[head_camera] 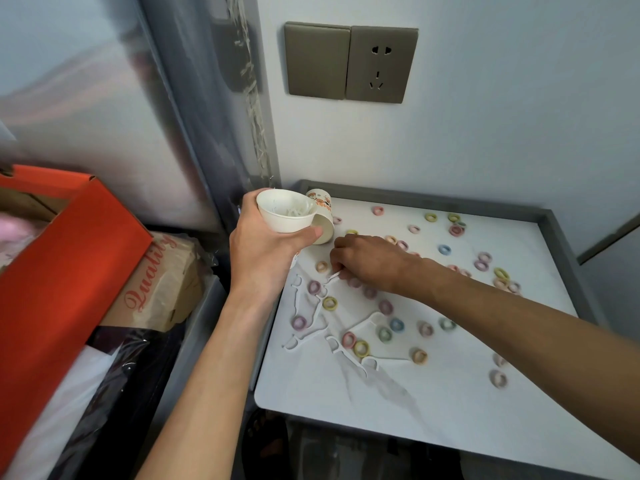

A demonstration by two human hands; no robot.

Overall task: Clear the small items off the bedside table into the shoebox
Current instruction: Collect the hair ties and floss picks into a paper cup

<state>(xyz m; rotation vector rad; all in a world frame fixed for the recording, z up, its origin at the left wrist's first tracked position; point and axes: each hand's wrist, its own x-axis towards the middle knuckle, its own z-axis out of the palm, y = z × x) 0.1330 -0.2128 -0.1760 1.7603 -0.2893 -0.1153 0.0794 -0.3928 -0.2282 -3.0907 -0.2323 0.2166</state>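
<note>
My left hand [263,251] grips a white paper cup [289,216] above the table's back left corner; white floss picks lie inside it. A second, printed cup [320,209] lies on its side behind it. My right hand [367,261] is down on the white bedside table [433,403], pinching a white floss pick [333,277]. Several more floss picks [311,327] lie on the left part of the tabletop. Several small pastel hair rings [360,348] are scattered across the table. The orange shoebox [62,271] stands open at the left.
A grey raised rim [557,244] borders the table's back and right sides. A wall socket panel [349,64] is on the wall behind. Left of the table lie a brown paper bag [162,285] and dark plastic wrap [114,382], beside the shoebox.
</note>
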